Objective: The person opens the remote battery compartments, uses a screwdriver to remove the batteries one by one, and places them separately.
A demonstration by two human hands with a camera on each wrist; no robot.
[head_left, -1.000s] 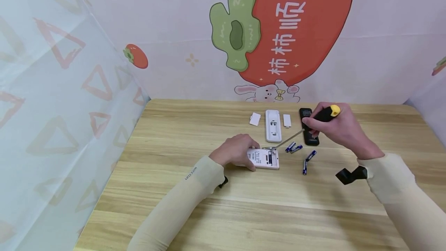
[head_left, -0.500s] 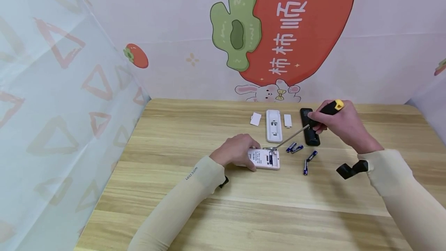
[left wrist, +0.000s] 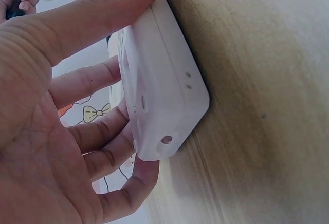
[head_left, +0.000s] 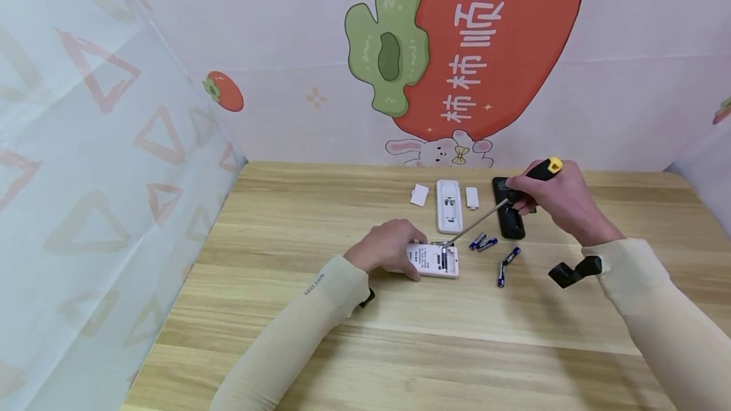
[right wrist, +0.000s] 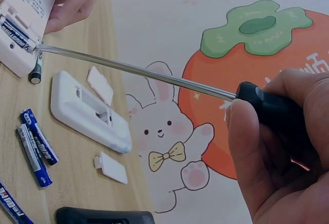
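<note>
My left hand grips a white remote control lying back up on the table, thumb along one long side and fingers along the other. Its battery compartment is uncovered, and a blue-and-silver battery sits inside. In my right hand is a screwdriver with a black and yellow handle, held between thumb and fingers. The shaft slants down leftward, its tip at the edge of the compartment by the battery's end. A dark battery lies on the table against the remote's far side. Whether the tip touches the battery is unclear.
Behind lies a second white remote with its compartment uncovered, between two small white covers. A black remote is partly under my right hand. Several loose blue batteries lie right of the gripped remote.
My right hand has shifted slightly up and to the right, lifting the screwdriver's handle end while its tip stays at the compartment. The left hand and its remote have hardly moved.
</note>
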